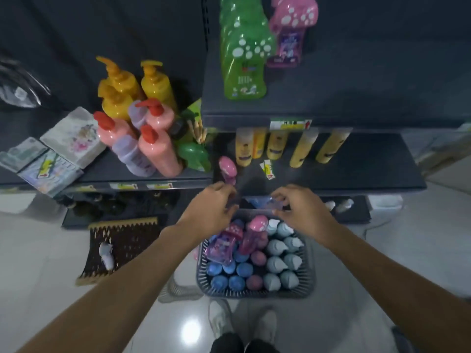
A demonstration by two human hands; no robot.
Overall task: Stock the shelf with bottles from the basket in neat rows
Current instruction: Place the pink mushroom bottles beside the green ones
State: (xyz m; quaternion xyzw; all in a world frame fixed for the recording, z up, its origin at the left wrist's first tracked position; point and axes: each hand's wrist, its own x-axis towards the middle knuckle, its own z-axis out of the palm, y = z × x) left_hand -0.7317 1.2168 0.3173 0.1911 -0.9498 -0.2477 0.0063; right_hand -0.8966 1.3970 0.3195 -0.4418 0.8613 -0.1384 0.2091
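A dark grey basket (pixel 309 266) on the floor holds several upright bottles with blue, pink and pale blue caps, and pink bottles (pixel 252 238) lie on top. Above the basket's far rim, my left hand (pixel 211 207) and my right hand (pixel 300 207) face each other. Both are closed on the ends of a blurred, translucent purple bottle (pixel 274 205). A pink bottle (pixel 227 170) stands at the left front of the dark middle shelf (pixel 356 169), just beyond my left fingers. A row of yellow bottles (pixel 275 146) stands at the back of that shelf.
Green bottles (pixel 244 59) and pink bottles (pixel 293 29) stand on the upper shelf. The left shelf carries yellow, salmon and lilac pump bottles (pixel 153 149) and tissue packs (pixel 74 138). A brown mat (pixel 122 245) lies on the tiled floor. My shoes (pixel 242 322) are behind the basket.
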